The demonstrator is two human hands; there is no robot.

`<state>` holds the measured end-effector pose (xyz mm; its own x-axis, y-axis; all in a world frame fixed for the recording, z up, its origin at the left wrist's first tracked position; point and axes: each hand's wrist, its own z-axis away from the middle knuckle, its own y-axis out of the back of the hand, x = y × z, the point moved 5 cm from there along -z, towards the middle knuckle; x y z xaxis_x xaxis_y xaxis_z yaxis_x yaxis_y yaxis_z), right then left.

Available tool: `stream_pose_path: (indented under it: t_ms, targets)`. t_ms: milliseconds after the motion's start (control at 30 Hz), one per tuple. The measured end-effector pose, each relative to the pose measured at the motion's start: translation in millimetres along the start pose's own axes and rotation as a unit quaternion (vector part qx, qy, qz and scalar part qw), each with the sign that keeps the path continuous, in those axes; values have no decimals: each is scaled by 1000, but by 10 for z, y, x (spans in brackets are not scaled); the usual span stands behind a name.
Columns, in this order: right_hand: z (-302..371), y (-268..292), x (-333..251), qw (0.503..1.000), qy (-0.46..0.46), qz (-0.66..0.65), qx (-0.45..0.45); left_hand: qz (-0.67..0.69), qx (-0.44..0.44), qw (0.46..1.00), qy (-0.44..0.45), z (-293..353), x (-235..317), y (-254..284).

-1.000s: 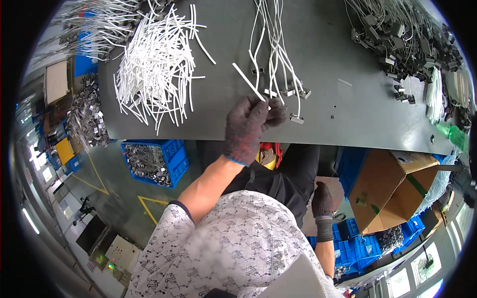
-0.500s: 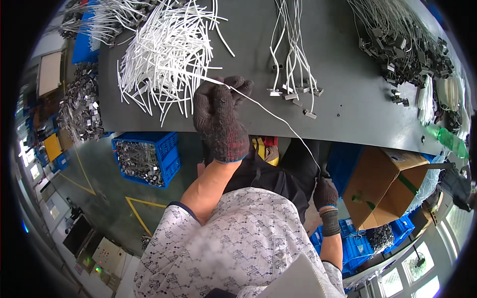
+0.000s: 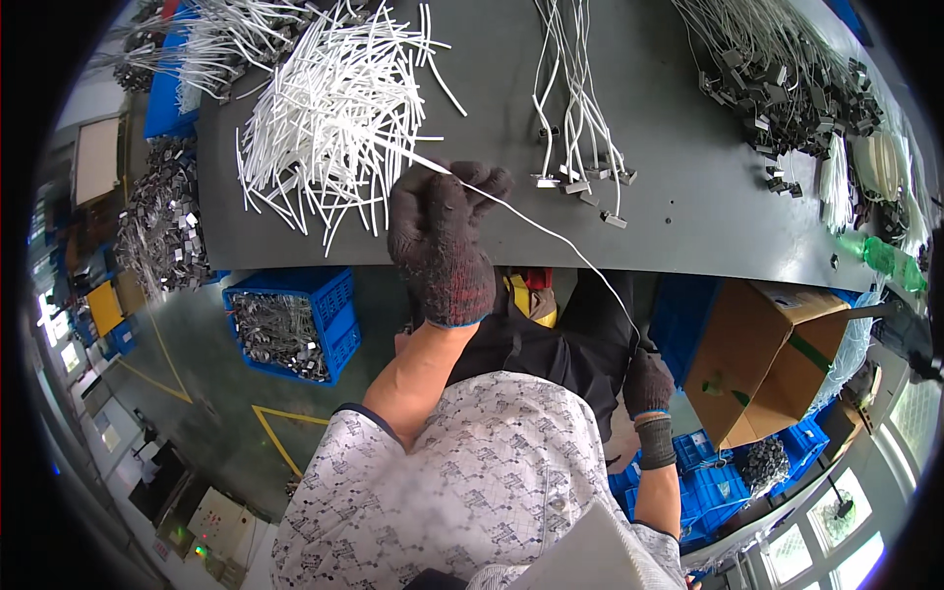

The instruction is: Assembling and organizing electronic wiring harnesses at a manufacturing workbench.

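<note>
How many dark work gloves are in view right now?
2: one on the left hand, which holds a white tube by the tube pile; one on the right hand, lower down, left of the cardboard box. No others show.

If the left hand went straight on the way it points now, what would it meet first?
Probably the right edge of the pile of white tubes, just ahead of the left hand; its height above the table is unclear.

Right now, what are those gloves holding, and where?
The left hand pinches a white tube near the end where a wire meets it; the right hand apparently holds the wire's lower end.
</note>
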<state>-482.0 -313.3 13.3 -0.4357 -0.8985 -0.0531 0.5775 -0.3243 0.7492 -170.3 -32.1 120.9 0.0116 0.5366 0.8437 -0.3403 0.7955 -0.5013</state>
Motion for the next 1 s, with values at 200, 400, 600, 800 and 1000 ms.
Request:
stream_pose_path:
  t_ms: [200, 400, 600, 800, 1000]
  targets:
    - [98, -164, 253, 999, 26, -8, 24, -164, -214, 958, 102, 103, -98, -195]
    - [-17, 341, -75, 994, 78, -29, 73, -263, -295, 916, 64, 213, -272, -363]
    - [-206, 1351, -950, 900, 114, -390, 158, -254, -391, 879, 104, 784, -754, -523]
    - [-462, 1654, -1292, 759, 281, -492, 322, -252, -374, 878, 159, 909, -772, -334]
    - [-585, 1691, -1570, 821, 291, -386, 304, -261, -290, 919, 51, 966, -761, -387]
